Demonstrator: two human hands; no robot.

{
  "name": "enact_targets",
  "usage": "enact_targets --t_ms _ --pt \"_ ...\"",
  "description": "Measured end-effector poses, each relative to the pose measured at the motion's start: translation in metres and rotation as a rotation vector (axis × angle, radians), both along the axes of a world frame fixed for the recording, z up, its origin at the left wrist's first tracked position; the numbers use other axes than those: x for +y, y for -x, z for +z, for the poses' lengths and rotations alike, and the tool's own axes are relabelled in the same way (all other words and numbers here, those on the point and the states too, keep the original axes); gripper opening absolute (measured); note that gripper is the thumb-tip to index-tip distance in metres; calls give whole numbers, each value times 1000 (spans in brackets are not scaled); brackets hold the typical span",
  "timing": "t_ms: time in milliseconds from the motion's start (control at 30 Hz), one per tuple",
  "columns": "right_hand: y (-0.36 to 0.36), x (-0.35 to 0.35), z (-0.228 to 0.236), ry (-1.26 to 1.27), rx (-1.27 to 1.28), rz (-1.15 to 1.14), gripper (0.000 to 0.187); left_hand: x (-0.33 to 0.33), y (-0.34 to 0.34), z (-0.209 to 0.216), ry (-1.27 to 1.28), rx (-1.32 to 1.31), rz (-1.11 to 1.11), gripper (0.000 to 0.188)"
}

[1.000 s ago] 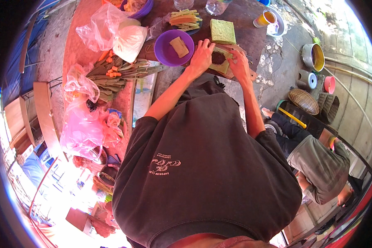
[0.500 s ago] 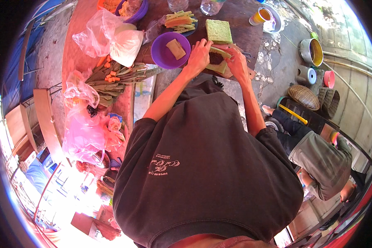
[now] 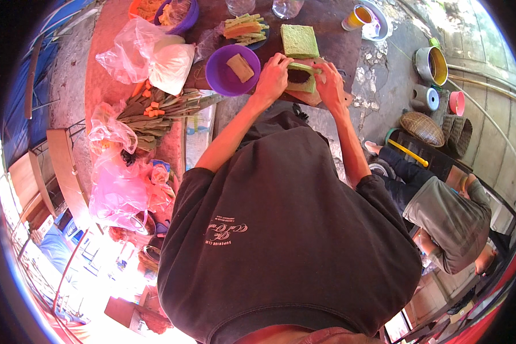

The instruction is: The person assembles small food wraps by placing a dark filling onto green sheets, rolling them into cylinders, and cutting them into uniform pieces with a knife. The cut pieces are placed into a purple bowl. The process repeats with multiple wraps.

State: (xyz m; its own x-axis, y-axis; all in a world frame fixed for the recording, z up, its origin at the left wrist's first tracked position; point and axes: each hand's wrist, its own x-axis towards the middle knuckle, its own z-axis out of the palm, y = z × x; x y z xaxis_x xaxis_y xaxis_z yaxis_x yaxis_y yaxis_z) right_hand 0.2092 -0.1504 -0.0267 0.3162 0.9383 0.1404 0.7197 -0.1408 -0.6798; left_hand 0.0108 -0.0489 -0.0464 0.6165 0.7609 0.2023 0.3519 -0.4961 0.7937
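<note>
On a wooden board (image 3: 313,98) at the table's near edge lies a soft green square sheet (image 3: 301,86) with a patch of dark brown filling on it. My left hand (image 3: 273,78) pinches its far left corner, and my right hand (image 3: 329,86) pinches the far right one. Between them the far edge is raised and bent over part of the filling. Just beyond sits a stack of similar green squares (image 3: 299,41). Left of my left hand, a purple bowl (image 3: 218,79) holds a tan folded parcel (image 3: 240,67).
Cut vegetable sticks (image 3: 245,28) lie on a plate beyond the bowl. Leftward are a white-filled plastic bag (image 3: 172,66), leafy greens (image 3: 146,117) and pink bags (image 3: 117,192). A yellow-orange cup (image 3: 358,18) stands far right. Another person (image 3: 450,221) sits at right.
The green sheet's far edge has been lifted and drawn toward me over the filling. Both hands keep hold of its corners. The whole view has shifted slightly.
</note>
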Motion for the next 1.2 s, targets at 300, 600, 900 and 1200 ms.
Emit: enact_targets --t_ms 300,600,900,1200 --pt "2 -9 -3 -11 -50 7 34 -8 13 -2 -54 9 -111 56" --pt "6 -13 -1 -47 -51 -5 29 -12 23 -2 -43 -3 -159 64" --pt "5 -16 -2 -55 -31 13 27 -13 25 -3 -83 -2 -157 60" --pt "10 -26 -2 -37 -59 3 23 -16 30 2 -112 33 -206 69"
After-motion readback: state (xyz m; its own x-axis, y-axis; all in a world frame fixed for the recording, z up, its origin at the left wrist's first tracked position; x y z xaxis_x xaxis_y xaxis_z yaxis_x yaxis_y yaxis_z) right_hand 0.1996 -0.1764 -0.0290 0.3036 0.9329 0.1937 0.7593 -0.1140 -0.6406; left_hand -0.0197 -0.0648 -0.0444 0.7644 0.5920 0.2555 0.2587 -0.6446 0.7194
